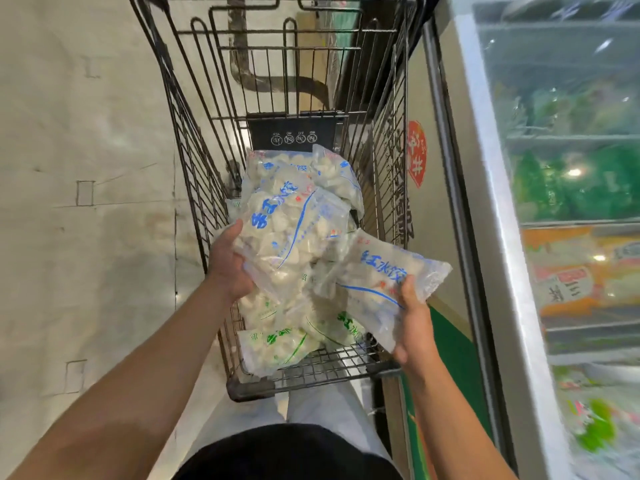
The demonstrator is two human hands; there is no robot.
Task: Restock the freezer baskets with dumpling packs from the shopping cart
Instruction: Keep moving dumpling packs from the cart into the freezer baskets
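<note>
Pale shop floor [86, 202] lies left of a wire shopping cart [194, 140] holding clear dumpling packs [277, 344]. The left hand [227, 268] grips a blue-lettered pack [291, 237], fingers curled beneath; the right hand [414, 323] clasps another pack [377, 282] reading "水饺". A glass-topped freezer [512, 237] stands right.

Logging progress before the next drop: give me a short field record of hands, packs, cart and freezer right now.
left hand: grips a blue-print dumpling pack, lifted over the cart
right hand: holds a second blue-print pack at its lower edge, thumb on top
shopping cart: wire cart holding more packs, blue-print at the far end, green-print nearest
freezer: on the person's right, its contents blurred
packs placed: neither held pack is in the freezer yet
</note>
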